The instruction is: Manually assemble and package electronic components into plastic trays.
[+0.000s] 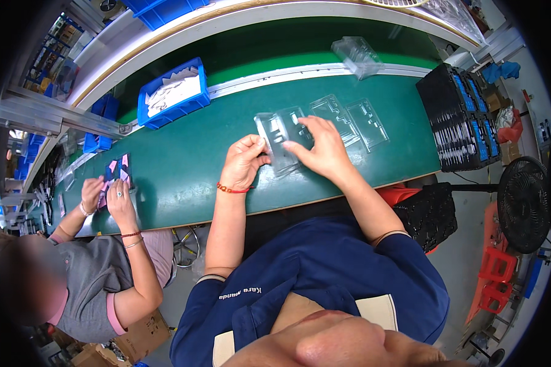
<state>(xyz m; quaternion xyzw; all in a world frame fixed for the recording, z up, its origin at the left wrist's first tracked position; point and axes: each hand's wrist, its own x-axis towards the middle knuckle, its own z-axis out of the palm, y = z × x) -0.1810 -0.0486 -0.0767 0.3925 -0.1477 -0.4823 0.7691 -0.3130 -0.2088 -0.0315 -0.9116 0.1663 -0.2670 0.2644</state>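
Observation:
My left hand pinches the left edge of a clear plastic blister pack, thumb on top and fingers underneath. The pack has moulded recesses and is tilted above the green table. My right hand is on its right part, thumb and fingers gripping the plastic. Whether the pack is one folded piece or two pieces together, I cannot tell. Just past my right hand lie two similar clear blister trays, a left one, partly covered by my fingers, and a right one.
A blue bin of white pieces stands at the back left. More clear plastic packs lie at the back edge. Stacked black trays stand at the right end, near a black fan. On the left, a co-worker's hands handle pink-and-blue pieces.

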